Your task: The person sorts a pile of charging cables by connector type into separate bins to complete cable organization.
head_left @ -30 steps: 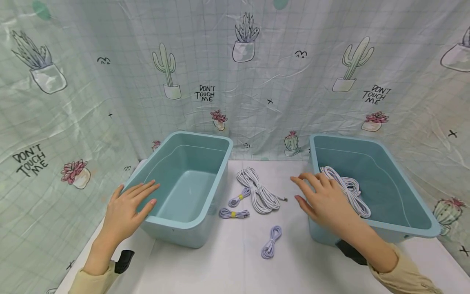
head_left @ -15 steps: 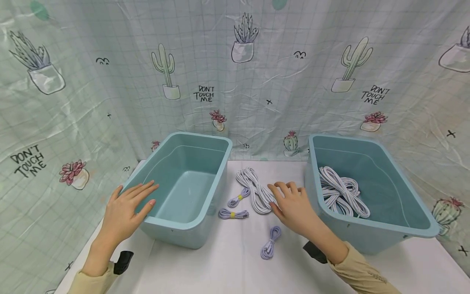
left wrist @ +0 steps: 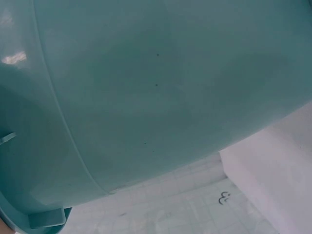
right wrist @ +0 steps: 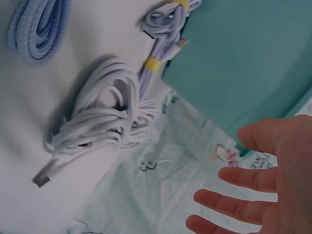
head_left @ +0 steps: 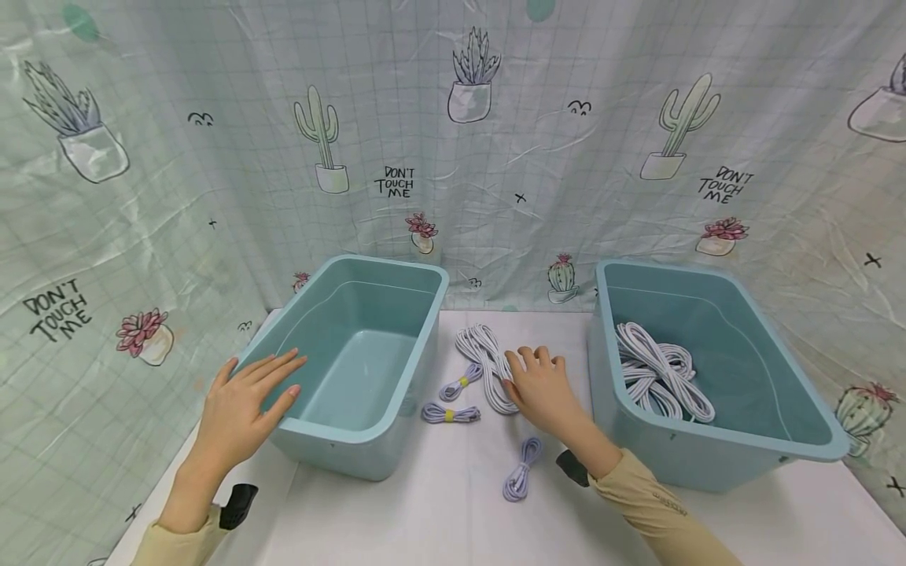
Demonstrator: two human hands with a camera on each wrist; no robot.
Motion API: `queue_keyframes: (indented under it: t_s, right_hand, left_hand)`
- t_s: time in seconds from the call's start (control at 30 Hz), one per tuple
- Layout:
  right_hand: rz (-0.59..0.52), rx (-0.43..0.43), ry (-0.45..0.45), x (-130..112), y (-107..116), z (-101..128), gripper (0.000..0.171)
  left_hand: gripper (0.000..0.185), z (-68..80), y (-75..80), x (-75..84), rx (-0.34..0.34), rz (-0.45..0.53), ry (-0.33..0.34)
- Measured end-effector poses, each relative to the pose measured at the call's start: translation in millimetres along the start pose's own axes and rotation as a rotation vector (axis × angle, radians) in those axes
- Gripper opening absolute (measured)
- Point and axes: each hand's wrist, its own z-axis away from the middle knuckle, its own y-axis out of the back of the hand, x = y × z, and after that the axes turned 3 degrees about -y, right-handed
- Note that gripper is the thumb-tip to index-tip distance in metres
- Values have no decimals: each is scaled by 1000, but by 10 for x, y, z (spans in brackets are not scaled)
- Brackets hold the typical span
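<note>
Head view: left hand [head_left: 244, 409] lies flat, fingers spread, on empty bin [head_left: 354, 369] rim; right hand [head_left: 541, 389], fingers spread, over white cable bundle [head_left: 488, 363] on bench [head_left: 439, 511]. Risk: loose loops snag nearby small coils [head_left: 453, 412].

Left wrist: only bin wall [left wrist: 146, 97], hand unseen.

Right wrist: fingers [right wrist: 253, 178] splayed, holding nothing; contact w/ bundle [right wrist: 105, 122] unclear.

Left hand [head_left: 244, 405] lies flat, palm down, fingers straight and slightly spread, arm reaching forward. Right hand [head_left: 541, 389] is stretched forward, palm down, fingers [right wrist: 234, 207] loosely extended and apart, holding nothing
</note>
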Motion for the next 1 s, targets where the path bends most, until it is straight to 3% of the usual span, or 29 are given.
queue_keyframes:
  t_s: [0.17, 0.43, 1.0]
  right_hand:
    - [11, -56, -38, -20, -153, -72, 43]
    - [12, -68, -53, 52, -474, -128, 34]
    - [-47, -278, -90, 64, -743, -268, 36]
  left_hand:
    - [40, 4, 5, 1, -1, -7, 0]
    - [40, 8, -4, -7, 1, -9, -2]
    - [39, 2, -12, -16, 2, -14, 1]
